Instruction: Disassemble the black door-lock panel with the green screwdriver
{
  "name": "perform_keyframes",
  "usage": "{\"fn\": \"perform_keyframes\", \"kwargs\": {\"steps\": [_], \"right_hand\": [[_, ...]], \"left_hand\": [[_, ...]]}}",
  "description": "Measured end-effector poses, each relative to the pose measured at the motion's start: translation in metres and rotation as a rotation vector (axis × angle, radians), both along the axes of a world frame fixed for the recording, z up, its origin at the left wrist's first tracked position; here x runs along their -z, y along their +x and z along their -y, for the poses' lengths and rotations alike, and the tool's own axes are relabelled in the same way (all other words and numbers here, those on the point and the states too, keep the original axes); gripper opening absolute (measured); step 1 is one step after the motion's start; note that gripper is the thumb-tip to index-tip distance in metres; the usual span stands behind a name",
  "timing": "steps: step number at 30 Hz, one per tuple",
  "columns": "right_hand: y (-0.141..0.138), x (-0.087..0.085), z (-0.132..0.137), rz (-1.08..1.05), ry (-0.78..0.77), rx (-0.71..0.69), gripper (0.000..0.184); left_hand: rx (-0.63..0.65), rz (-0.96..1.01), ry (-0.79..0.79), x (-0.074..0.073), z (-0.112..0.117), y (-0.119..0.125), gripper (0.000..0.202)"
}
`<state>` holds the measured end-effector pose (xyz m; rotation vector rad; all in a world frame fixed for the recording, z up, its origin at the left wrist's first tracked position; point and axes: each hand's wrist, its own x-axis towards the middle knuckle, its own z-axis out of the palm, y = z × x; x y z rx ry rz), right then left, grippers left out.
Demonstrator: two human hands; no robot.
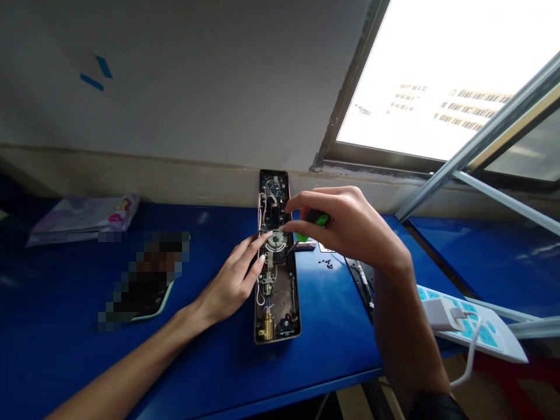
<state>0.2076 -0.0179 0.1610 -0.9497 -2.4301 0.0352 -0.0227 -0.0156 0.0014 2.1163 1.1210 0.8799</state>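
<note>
Pinching a green and black screwdriver (322,220), the curled right hand (350,221) leans over the long box (284,291), which lies between both hands. The left hand (231,283), loosely spread, gripping nothing, rests lightly on it. Pressing softly there should stop the box sliding.

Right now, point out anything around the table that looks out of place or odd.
Two things. The small dark bits, probably screws, lie loose and scattered right of the opened device, where they could get lost. The power strip seems to jut past the edge of the table, so it may be poorly supported.
</note>
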Motion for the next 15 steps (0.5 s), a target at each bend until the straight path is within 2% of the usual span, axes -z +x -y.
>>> {"fn": "perform_keyframes", "kwargs": {"steps": [2,5,7,10,12,15], "right_hand": [[0.0007,0.0005,-0.0002,-0.002,-0.005,-0.026,0.023],[0.0009,0.0005,0.0012,-0.012,0.006,-0.062,0.043],[-0.0001,0.0005,0.0020,-0.021,0.019,-0.061,0.048],[-0.0027,0.0014,0.0013,-0.041,0.017,-0.007,0.033],[-0.0040,0.0025,0.0000,-0.048,0.019,0.017,0.032],[-0.0042,0.0036,-0.0014,-0.054,0.051,-0.002,0.023]], "left_hand": [[-0.007,0.012,-0.011,0.0009,-0.0001,0.0008,0.051],[-0.006,0.018,-0.013,0.0023,-0.0004,0.0018,0.051],[-0.003,0.012,0.001,0.0026,-0.0005,0.0019,0.051],[-0.016,-0.011,0.015,0.0015,0.0000,0.0017,0.051],[-0.020,-0.027,0.018,0.0001,0.0004,0.0015,0.051],[-0.020,-0.037,0.040,-0.0009,0.0004,0.0012,0.052]]}}
